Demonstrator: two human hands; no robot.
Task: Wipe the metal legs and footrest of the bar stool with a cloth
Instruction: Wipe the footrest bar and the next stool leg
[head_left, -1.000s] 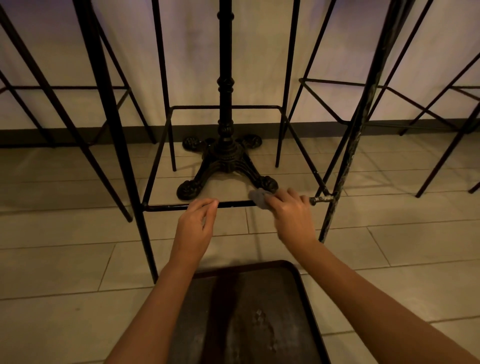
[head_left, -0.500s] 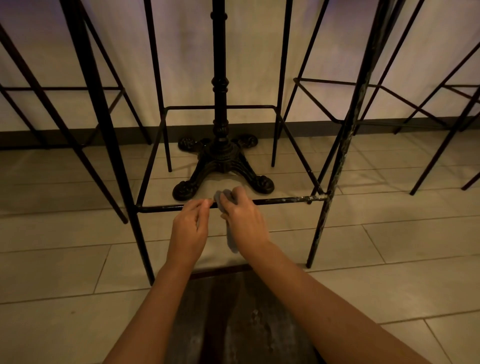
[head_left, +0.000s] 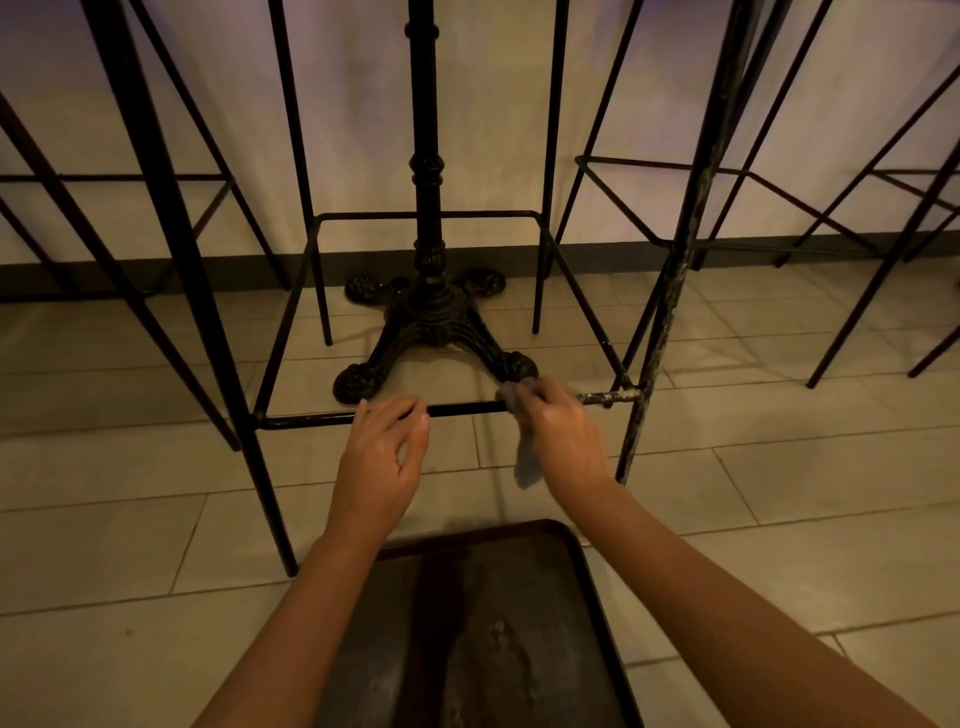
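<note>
The right hand (head_left: 563, 431) clamps a grey cloth (head_left: 524, 457) around the front footrest bar (head_left: 462, 409) of the bar stool, its fingers curled over the bar toward the right end, while a loose tail of the cloth hangs down below the bar beside the wrist. To the right of that hand the bar looks scuffed and pale up to where it meets the front right leg (head_left: 670, 291), which is also flecked along its length. The left hand (head_left: 382, 447) sits at the middle of the same bar, fingers bent with the tips touching or hooked over it; whether it truly grips the bar cannot be told. The front left leg (head_left: 208, 322) stands dark and smooth at the bar's other end. Behind the footrest frame an ornate cast table base (head_left: 434, 327) rests on the tiled floor (head_left: 130, 545). A dark seat (head_left: 483, 634) fills the lower centre between the forearms, and more stool frames stand on either side against the wall.
</note>
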